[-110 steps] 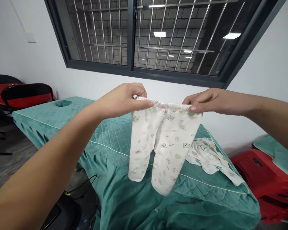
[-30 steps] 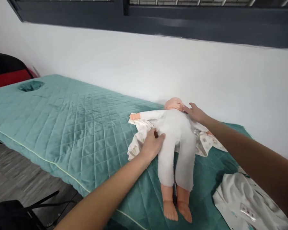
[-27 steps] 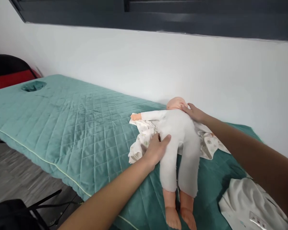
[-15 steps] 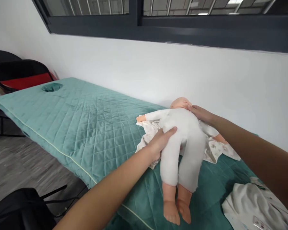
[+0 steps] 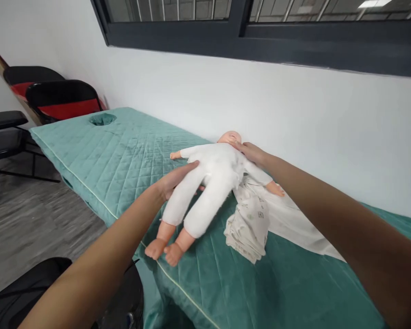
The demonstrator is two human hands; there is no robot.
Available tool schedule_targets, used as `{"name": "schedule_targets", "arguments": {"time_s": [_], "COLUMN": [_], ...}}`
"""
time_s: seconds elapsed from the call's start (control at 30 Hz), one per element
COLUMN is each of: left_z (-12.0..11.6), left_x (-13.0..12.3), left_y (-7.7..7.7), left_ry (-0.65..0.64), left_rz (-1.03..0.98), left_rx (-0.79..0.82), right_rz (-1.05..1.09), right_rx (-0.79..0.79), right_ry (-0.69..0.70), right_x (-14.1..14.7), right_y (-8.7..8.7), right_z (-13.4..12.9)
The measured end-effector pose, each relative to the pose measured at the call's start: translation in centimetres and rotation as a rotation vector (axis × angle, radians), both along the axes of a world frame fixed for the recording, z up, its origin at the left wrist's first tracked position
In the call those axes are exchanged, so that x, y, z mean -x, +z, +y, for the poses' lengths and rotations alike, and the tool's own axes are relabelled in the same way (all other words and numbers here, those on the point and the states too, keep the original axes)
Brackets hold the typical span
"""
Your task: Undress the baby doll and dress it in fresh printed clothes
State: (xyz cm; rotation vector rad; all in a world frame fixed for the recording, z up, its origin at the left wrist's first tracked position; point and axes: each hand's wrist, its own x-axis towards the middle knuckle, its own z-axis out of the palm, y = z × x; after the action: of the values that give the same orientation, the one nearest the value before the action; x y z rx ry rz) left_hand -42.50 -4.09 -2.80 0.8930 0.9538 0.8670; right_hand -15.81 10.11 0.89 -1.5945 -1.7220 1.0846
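A baby doll (image 5: 221, 167) with a white cloth body and bare plastic hands and feet lies slanted on the green quilted bed cover. My left hand (image 5: 178, 179) is wrapped round its hip and upper thigh on the left, thumb on top, the other fingers partly hidden underneath. At the doll's neck and shoulder, below its head (image 5: 230, 136), my right hand (image 5: 254, 153) keeps hold; its fingertips are partly out of sight. A crumpled white garment with small prints (image 5: 250, 224) lies right of the doll's legs. Beside it stretches a plain white cloth (image 5: 294, 221), partly behind my right forearm.
The green bed (image 5: 140, 137) runs along a white wall (image 5: 178, 91) and has a face hole (image 5: 102, 119) at its far end. Folding chairs (image 5: 68, 103) stand beyond that end. A dark window frame (image 5: 178, 39) is above. A black bag-like object (image 5: 30, 278) sits at lower left.
The doll has moved left, off the printed cloth that was beneath it, and its legs now point to the lower left. Both hands moved along with it. The view has turned left.
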Motion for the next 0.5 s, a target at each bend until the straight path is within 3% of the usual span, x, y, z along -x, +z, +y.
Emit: {"name": "schedule_targets", "arguments": {"time_s": [0.2,0.37,0.5], "left_z": [4.2,6.6,6.2], "left_x": [4.6,5.1,4.9], "left_y": [-2.0,-3.3,-3.5], "left_ry": [0.075,0.101,0.189], "left_rz": [0.093,0.184,0.251], "left_rx": [-0.002,-0.021,-0.054], "right_rz": [0.035,0.011,-0.073], "right_rx": [-0.005,-0.063,-0.118], "right_ry": [0.012,0.073,0.12], "right_x": [4.2,5.4,4.0], "right_y": [-2.6,-3.7,-4.8], "right_z": [4.7,7.3,8.1]}}
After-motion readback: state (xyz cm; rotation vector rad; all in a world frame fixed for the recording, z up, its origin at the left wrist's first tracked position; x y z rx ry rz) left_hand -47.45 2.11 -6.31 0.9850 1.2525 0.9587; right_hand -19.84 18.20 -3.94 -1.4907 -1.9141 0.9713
